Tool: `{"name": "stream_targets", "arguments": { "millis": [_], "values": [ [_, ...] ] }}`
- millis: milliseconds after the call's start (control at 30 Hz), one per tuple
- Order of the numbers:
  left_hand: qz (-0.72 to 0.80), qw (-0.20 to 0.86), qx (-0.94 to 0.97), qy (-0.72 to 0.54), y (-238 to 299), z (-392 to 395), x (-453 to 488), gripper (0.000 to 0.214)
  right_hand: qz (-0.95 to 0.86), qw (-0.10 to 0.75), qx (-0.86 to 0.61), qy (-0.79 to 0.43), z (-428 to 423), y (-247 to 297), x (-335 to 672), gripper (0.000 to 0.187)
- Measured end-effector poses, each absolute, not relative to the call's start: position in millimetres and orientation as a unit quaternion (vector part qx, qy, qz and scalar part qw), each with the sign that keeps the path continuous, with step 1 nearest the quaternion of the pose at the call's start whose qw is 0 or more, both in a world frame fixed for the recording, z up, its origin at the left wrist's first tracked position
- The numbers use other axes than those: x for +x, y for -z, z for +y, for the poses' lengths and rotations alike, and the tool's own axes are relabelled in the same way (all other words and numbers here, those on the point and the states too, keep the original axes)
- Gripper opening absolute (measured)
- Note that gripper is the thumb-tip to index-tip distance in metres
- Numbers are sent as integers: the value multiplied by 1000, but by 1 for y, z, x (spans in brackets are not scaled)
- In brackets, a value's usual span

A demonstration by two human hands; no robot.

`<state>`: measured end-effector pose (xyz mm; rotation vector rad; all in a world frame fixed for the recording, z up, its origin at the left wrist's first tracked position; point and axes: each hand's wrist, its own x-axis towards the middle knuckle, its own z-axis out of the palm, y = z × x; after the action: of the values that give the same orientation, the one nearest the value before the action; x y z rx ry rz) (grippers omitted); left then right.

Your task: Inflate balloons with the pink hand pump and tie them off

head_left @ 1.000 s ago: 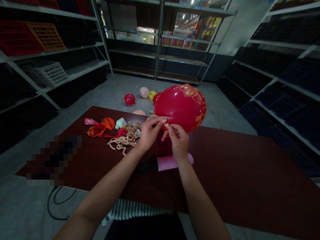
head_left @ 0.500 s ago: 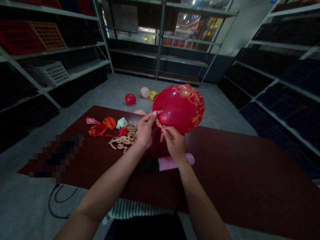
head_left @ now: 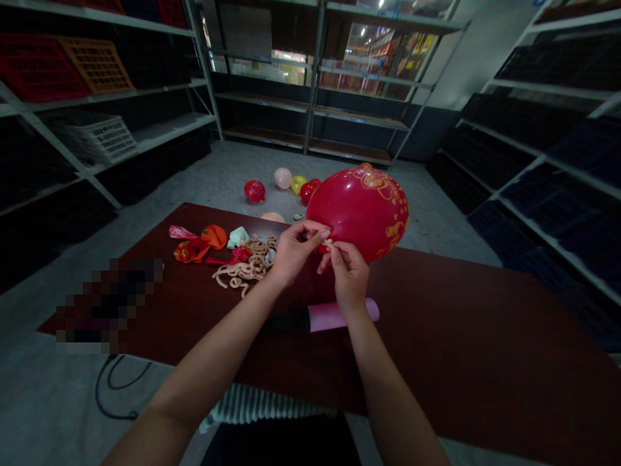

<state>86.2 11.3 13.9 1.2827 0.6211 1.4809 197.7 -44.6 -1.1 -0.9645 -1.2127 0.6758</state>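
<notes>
A large inflated red balloon with gold printed figures hangs above the far part of the table, its neck end toward me. My left hand pinches at that neck with thumb and forefinger closed. A short piece of beige cord shows between my two hands, against the neck. My right hand is closed on this cord with thumb and forefinger; fingers partly hide the knot area. Below the hands lies a pink and black hand pump.
A tangle of beige cords and several uninflated balloons lie at the table's left. Inflated balloons rest on the floor behind the dark brown table. Shelves stand around, and a black cable hangs lower left.
Both hands and the red balloon have shifted slightly right. The hands are closer together, and less of the beige cord shows between them. More floor balloons show beside the red one.
</notes>
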Motion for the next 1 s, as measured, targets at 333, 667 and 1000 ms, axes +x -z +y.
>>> {"name": "stream_targets", "arguments": {
  "millis": [333, 667, 1000],
  "values": [
    [262, 499, 598, -570, -17, 11, 83, 15, -521, 675, -447, -271, -44, 2, 200, 20],
    [275, 550, 491, -617, -23, 6, 83, 26, -547, 652, -454, -263, -43, 3, 202, 18],
    [313, 653, 303, -619, -28, 9, 78, 31, -644, 564, -468, -219, -44, 3, 201, 23]
  ]
}}
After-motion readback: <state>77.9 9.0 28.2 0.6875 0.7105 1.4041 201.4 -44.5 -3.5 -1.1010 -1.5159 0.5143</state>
